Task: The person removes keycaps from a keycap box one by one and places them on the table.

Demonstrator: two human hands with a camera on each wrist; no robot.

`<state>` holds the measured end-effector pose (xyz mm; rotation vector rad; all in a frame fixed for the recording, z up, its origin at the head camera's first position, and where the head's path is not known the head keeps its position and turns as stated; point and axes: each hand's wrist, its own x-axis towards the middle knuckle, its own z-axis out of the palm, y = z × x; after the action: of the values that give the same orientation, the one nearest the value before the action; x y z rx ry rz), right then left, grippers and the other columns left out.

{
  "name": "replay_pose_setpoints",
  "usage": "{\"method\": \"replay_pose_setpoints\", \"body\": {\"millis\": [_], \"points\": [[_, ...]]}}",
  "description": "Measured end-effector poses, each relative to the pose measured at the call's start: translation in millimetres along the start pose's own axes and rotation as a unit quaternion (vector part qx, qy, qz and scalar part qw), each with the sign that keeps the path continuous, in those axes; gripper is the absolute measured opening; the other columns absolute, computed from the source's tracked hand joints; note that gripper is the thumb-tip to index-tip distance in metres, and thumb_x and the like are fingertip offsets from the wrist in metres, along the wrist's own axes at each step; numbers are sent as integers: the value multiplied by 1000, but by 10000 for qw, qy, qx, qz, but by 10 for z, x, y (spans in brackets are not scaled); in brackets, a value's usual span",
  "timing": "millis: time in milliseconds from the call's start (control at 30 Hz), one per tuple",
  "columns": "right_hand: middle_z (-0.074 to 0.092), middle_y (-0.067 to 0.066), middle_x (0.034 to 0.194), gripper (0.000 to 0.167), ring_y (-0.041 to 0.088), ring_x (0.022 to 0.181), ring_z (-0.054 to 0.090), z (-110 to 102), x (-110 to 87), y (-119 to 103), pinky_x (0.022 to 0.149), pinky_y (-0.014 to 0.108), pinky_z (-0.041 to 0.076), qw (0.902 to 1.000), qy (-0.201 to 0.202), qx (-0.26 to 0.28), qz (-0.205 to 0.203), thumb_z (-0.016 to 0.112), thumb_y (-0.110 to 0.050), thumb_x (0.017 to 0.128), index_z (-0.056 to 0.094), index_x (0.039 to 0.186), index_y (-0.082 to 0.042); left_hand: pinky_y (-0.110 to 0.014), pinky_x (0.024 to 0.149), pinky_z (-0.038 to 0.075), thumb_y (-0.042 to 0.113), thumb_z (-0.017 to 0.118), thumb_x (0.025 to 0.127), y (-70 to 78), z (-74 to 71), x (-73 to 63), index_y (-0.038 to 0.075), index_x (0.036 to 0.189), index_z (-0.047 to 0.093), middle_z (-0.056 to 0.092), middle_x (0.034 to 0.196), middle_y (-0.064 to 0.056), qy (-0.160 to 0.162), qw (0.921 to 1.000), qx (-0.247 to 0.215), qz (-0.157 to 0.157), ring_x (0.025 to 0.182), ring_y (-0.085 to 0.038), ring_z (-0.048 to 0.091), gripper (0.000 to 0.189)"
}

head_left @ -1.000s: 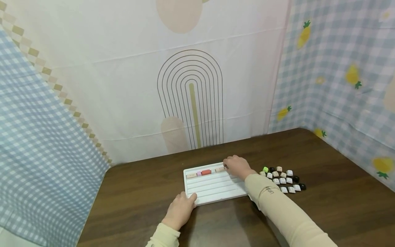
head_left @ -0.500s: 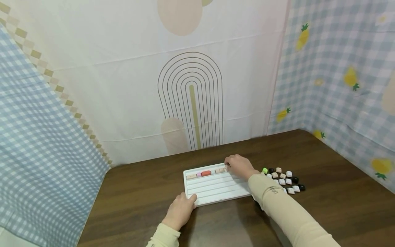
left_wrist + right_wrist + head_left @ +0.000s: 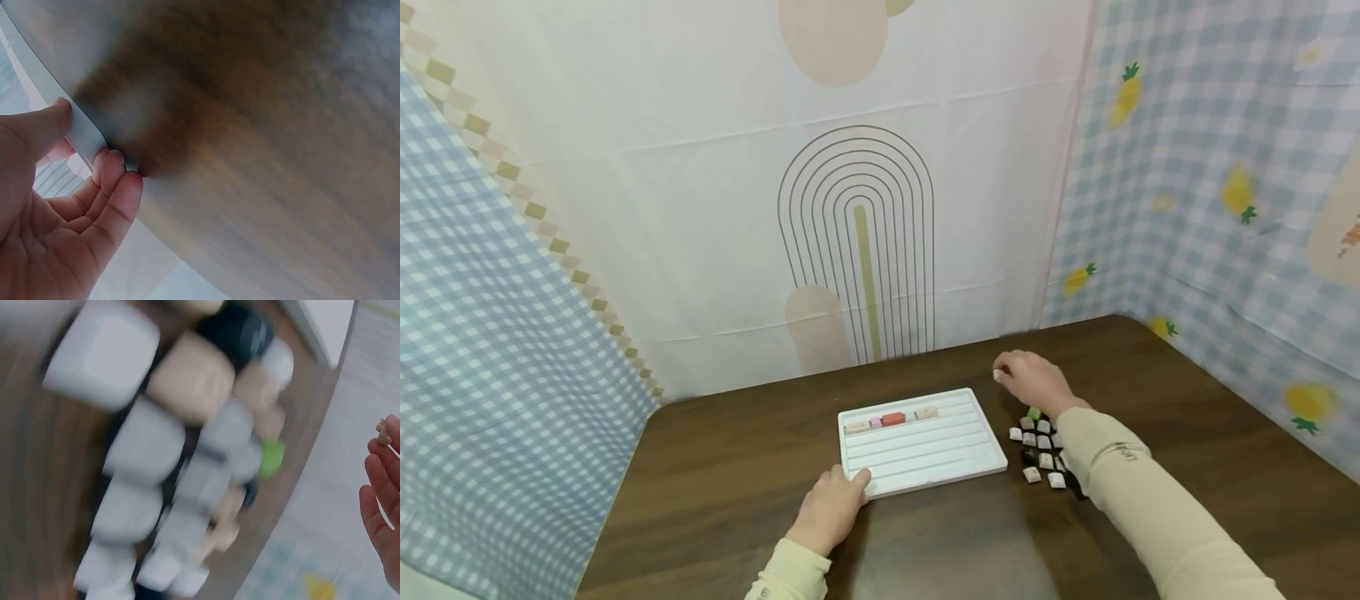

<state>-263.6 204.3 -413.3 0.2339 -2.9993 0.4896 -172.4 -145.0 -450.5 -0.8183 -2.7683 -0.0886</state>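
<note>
My left hand (image 3: pixel 829 510) grips the near left corner of a white ridged tray (image 3: pixel 925 458). In the left wrist view, the thumb and fingers close over the tray's edge (image 3: pixel 87 134). Along the tray's back row lie a long beige keycap (image 3: pixel 857 427), a pink keycap (image 3: pixel 876 422), a red keycap (image 3: pixel 892 419) and a beige keycap (image 3: pixel 927 413). Raised to the right of the tray, my right hand (image 3: pixel 1033 380) pinches a small pale keycap (image 3: pixel 382 433) between its fingertips. The right wrist view shows that hand only partly, at the right edge.
Loose keycaps lie on the brown table (image 3: pixel 737 475) right of the tray, among them a green keycap (image 3: pixel 1034 412), a black keycap (image 3: pixel 1029 457) and several white keycaps (image 3: pixel 1056 480). The right forearm hides part of the group. Patterned cloth (image 3: pixel 985 192) hangs behind the table.
My right hand has moved right, off the tray's back row and up, with a small keycap in its fingertips. My left hand still holds the tray's corner.
</note>
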Motion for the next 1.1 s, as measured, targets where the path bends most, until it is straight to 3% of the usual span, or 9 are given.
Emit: {"method": "replay_pose_setpoints", "body": {"millis": [200,400,600,833,1100], "points": [[64,15,105,28,29,88,61,-208,-187,461,67,45,47,9982,-95,-33,586,52,-25,93,61,112,-6,-32,41,42,23,69,78,-5,-28,11,13,84,48,48,65,-12,127,9998,79,94,54,-23,50,24],[63,19,103,28,25,75,59,-184,-420,752,57,38,45,9900,-503,-32,1315,50,-21,93,59,110,-2,-32,42,42,22,69,79,-8,-16,9,12,83,48,48,65,-12,123,9998,73,136,54,-24,50,24],[61,22,101,24,23,70,56,-155,-548,784,54,36,43,9822,-856,-14,1669,49,-15,91,60,104,1,-32,42,43,23,70,77,-4,36,-1,12,80,47,48,63,-12,425,9988,112,213,53,-23,50,26],[60,23,102,23,23,72,53,-157,-533,755,55,35,41,9802,-943,66,1737,45,-11,90,60,102,1,-33,42,43,22,69,78,-12,41,-16,12,81,48,48,64,-12,381,9992,39,135,54,-23,50,24],[54,29,118,35,42,94,56,-167,-480,772,62,46,46,9802,-952,166,1729,51,-14,87,54,118,3,-31,42,44,23,69,79,-15,27,-5,12,81,47,48,63,-12,432,9986,191,240,53,-23,50,25]]}}
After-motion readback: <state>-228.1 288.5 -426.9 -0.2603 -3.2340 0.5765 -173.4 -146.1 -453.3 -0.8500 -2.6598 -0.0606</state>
